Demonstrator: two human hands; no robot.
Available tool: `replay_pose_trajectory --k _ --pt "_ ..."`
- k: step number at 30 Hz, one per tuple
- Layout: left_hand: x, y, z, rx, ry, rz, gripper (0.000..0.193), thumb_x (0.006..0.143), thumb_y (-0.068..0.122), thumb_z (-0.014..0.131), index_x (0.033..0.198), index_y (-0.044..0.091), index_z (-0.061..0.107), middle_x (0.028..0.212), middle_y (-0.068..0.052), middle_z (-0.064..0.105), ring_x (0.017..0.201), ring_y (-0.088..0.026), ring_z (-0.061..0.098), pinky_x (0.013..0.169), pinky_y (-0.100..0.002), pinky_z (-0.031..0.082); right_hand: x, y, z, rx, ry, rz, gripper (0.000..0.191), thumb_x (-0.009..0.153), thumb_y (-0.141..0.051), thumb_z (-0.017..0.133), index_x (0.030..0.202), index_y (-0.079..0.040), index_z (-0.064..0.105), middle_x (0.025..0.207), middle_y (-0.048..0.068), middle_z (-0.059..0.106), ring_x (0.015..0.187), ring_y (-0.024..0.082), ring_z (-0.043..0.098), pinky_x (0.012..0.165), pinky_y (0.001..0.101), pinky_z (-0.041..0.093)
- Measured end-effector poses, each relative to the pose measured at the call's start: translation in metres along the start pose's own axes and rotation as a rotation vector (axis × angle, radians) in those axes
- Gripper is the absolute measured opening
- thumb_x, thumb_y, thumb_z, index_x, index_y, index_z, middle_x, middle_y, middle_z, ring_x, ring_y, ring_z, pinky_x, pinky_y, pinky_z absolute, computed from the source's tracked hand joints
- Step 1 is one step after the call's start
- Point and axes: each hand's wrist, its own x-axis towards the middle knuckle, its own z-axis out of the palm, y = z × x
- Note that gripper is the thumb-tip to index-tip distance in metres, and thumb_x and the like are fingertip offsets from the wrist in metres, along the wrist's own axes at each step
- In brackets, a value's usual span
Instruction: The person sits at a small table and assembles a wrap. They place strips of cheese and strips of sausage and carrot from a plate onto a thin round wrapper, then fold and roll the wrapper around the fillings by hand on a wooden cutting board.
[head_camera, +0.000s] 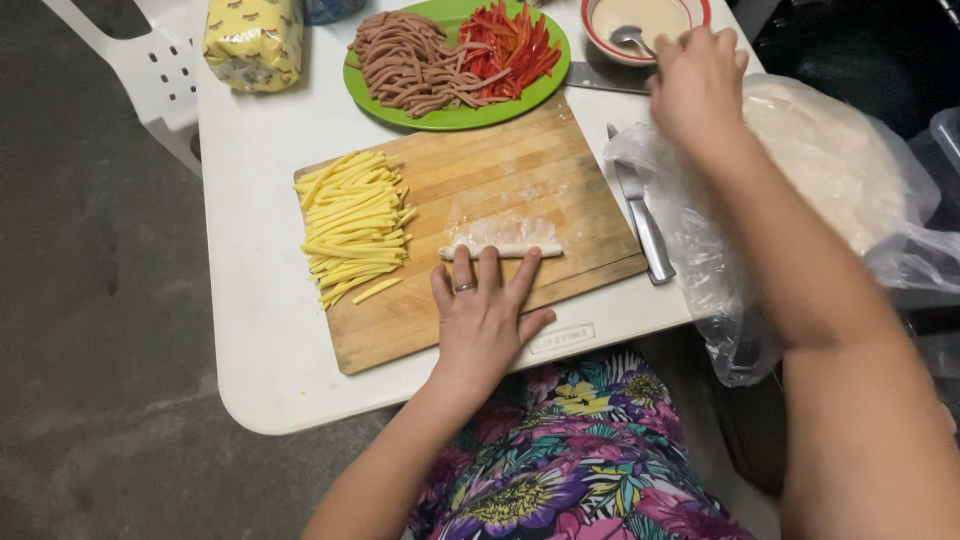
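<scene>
Roll (502, 249) lies on board (500, 170) (cheese sticks (355, 225) left, knife (640, 215) right), plate (455, 117) behind.

Yellow patterned foil packet (254, 42) at bench's far left corner, clear plastic bag (800, 190) of pale round wrappers at right edge

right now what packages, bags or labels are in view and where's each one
Yellow foil package: far left corner of the white table, blocky, shiny yellow with small dark marks.
Clear plastic bag: right edge of the table, crumpled, open, holding a stack of pale round wrappers.
Embossed label: on the table's near edge, small raised rectangle, white like the table, just right of the left hand.
</scene>
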Motion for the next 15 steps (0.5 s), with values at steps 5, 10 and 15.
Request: replay_pose_trajectory --k 5,10,15 --pt "0.008 -0.012 -0.012 -0.031 0.006 0.041 0.074 0.082 0.063 0.067 0.147 0.029 0.053 0.129 -0.018 0.054 0.125 -0.045 0.044 0.103 -0.066 0.031 -0.072 -0.091 -0.039 0.84 -0.234 -0.22 0.01 0.085 -0.016 0.077 0.089 -0.007 0.073 0.095 0.01 0.071 0.093 0.03 0.067 0.087 0.0435 0.052" --pt "0.016 -0.024 -0.017 -0.109 -0.041 0.111 0.075 0.082 0.059 0.069 0.145 0.021 0.055 0.121 -0.018 0.056 0.116 -0.04 0.048 0.102 -0.058 0.035 -0.095 -0.134 -0.056 0.772 -0.197 -0.219 0.012 0.085 -0.012 0.079 0.092 -0.005 0.072 0.094 0.009 0.068 0.093 0.029 0.064 0.081 0.039 0.052" --pt "0.028 -0.056 -0.019 -0.245 -0.039 0.099 0.045 0.095 0.033 0.067 0.127 0.002 0.061 0.118 -0.015 0.06 0.11 -0.034 0.057 0.096 -0.046 0.046 -0.095 -0.135 -0.06 0.666 -0.125 -0.293 0.011 0.086 -0.011 0.076 0.094 -0.004 0.073 0.094 0.009 0.068 0.093 0.029 0.062 0.084 0.0401 0.049"
